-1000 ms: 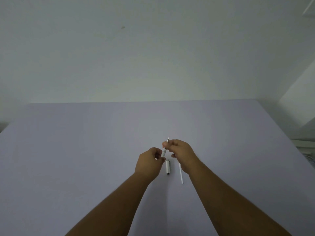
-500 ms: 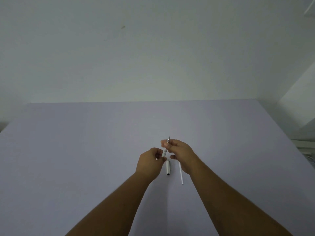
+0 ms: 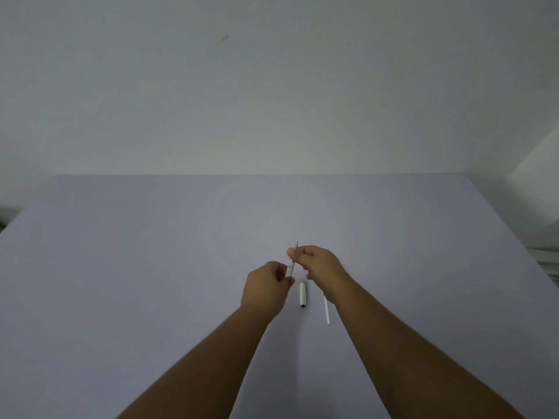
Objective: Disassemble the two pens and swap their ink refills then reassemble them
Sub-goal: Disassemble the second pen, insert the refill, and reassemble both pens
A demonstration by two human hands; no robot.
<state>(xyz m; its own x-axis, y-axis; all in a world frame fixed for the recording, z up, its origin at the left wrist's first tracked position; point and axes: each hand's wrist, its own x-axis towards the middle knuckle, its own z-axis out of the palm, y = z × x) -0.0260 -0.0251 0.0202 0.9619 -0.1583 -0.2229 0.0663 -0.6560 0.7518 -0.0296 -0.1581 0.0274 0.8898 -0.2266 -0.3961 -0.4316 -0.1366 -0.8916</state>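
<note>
A white pen barrel [image 3: 291, 270] is pinched in my left hand [image 3: 266, 284], tilted up and away from me. My right hand [image 3: 320, 267] grips the pen's upper end, where a thin grey tip [image 3: 296, 245] sticks out above my fingers. Both hands hover just above the table. A short white pen part with a dark end [image 3: 302, 294] lies on the table between my wrists. A thin white ink refill [image 3: 327, 313] lies to its right, partly hidden under my right wrist.
The pale lilac table [image 3: 151, 267] reaches to a white wall behind. The table's right edge slopes away at the right, with some white objects [image 3: 544, 258] beyond it.
My right hand has shifted slightly along the pen's upper end while my left keeps hold of the barrel. The parts on the table have not moved.
</note>
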